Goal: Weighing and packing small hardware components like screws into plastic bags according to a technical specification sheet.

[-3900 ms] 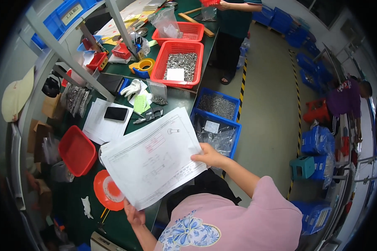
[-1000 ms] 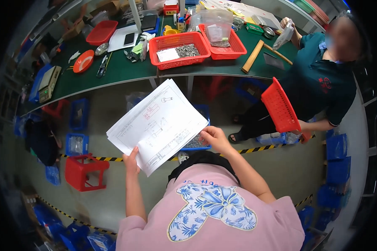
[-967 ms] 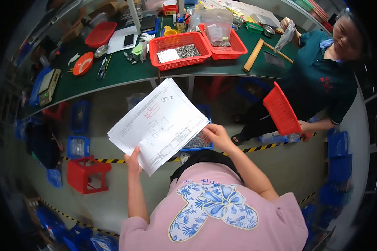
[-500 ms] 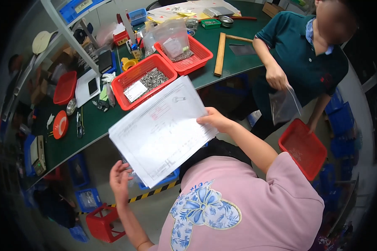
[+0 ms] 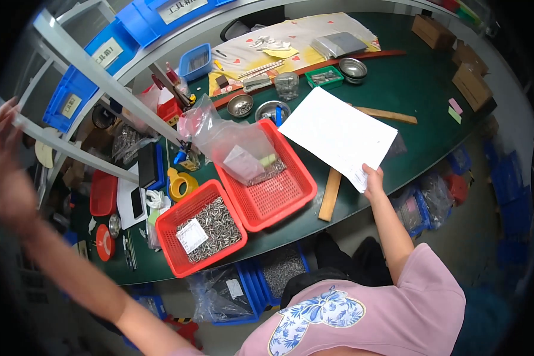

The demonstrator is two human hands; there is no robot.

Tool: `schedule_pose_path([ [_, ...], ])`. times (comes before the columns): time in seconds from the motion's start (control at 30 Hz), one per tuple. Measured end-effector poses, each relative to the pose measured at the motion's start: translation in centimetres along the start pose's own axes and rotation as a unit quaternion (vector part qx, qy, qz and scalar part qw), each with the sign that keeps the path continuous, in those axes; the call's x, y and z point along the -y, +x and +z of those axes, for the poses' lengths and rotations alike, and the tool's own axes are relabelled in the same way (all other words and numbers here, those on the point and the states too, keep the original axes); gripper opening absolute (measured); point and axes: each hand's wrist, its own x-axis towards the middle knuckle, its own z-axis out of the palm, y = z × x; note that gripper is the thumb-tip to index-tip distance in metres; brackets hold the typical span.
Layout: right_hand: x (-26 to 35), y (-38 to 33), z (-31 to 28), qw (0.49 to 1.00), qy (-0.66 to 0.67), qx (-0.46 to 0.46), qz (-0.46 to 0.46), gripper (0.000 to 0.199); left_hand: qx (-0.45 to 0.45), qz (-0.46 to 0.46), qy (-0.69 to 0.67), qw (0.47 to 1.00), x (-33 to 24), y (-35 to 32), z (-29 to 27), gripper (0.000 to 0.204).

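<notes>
My right hand (image 5: 372, 181) pinches one corner of a white sheaf of paper (image 5: 340, 135), held out over the green table. The side of the paper facing me is almost blank. Off to the far left, my left hand (image 5: 10, 169) is raised beside a grey metal shelf frame (image 5: 86, 50), blurred, its fingers stretched out and nothing seen in it. Between my arms stand two red plastic baskets. The nearer basket (image 5: 173, 242) holds many small metal pins and a white label; the farther basket (image 5: 279, 204) holds a clear plastic bag (image 5: 243, 148) with metal parts.
On the green table (image 5: 391, 95) lie wooden strips (image 5: 330, 196), metal bowls (image 5: 353, 68), a green tray (image 5: 324, 77) and a yellow tape dispenser (image 5: 181, 185). Blue bins (image 5: 187, 12) sit on the shelf above. Cardboard boxes (image 5: 471, 86) stand at the right.
My view has turned toward the table. The right hand has carried the paper away over the table, now blank side up. The left hand has swung up and left. The co-worker has left view.
</notes>
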Motion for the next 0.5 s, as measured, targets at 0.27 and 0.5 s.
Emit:
schedule_pose_path([
  [0.27,7.6,8.1,1.7,0.731,-0.594,-0.011,-0.337,0.058,0.249,-0.093,0.223,0.938,12.5,-7.8,32.0,0.01],
  [0.5,8.0,1.9,22.2,0.674,-0.333,0.617,-0.235,0.049,0.397,-0.053,0.206,0.893,8.0,-6.5,31.4,0.008],
])
